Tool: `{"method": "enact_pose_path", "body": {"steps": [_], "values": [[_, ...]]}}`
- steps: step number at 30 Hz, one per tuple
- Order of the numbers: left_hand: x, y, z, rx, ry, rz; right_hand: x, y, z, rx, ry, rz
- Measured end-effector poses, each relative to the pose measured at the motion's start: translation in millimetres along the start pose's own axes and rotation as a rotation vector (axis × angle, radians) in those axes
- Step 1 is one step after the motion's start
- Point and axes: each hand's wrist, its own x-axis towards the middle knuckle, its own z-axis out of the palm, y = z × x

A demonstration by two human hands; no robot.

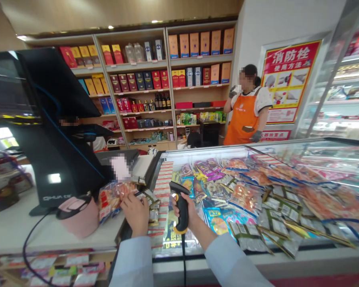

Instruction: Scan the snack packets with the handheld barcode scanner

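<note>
My right hand (184, 209) grips a black handheld barcode scanner (182, 206) with a yellow trim, its nose tilted up and away from me. A black cable (184, 259) runs down from the scanner's handle. My left hand (136, 213) pinches the edge of a clear snack packet (115, 197) with orange contents, just left of the scanner. Small packets (153, 211) lie beside that hand. Under my right hand sits a glass-topped freezer chest (206, 150), filled with several colourful flat snack packets (245, 197).
A black point-of-sale terminal (44, 131) and a pink container (79, 217) stand on the white counter (14, 227). Behind, a person in an orange apron (244, 115) stands before wooden shelves (131, 79) of boxed liquor. A red poster (288, 79) and a chilled display (338, 91) are at right.
</note>
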Motion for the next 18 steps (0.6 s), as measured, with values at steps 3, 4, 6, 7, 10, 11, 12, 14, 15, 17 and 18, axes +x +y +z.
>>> {"method": "enact_pose_path", "body": {"steps": [3, 4, 6, 7, 10, 11, 12, 14, 15, 17, 18], "values": [[-3, 1, 1.4, 0.059, -0.018, 0.036, -4, 0, 3, -0.007, 0.030, 0.008], [-4, 1, 2.0, 0.085, -0.025, 0.045, -4, 1, 3, -0.009, 0.037, 0.011], [-4, 1, 3.5, 0.122, -0.028, 0.047, -4, 1, 3, -0.005, 0.037, 0.007], [-4, 0, 4.3, 0.131, -0.022, 0.033, -3, 1, 3, -0.002, 0.032, 0.007], [-2, 1, 6.8, 0.125, -0.009, -0.022, 0, 1, 3, -0.003, 0.022, 0.033], [-1, 2, 7.7, 0.118, -0.007, -0.037, 1, 1, 3, -0.005, 0.020, 0.051], [-1, 3, 8.7, 0.110, -0.007, -0.045, 2, 1, 3, -0.007, 0.018, 0.069], [0, 7, 10.2, 0.086, -0.006, -0.041, 4, 1, 1, -0.007, 0.011, 0.086], [0, 9, 10.5, 0.070, -0.005, -0.033, 5, 2, 0, -0.005, 0.010, 0.086], [0, 14, 9.2, 0.022, -0.005, 0.005, 6, 3, -2, 0.004, 0.024, 0.066], [0, 16, 7.5, -0.007, -0.003, 0.034, 6, 3, -3, 0.006, 0.038, 0.056]]}}
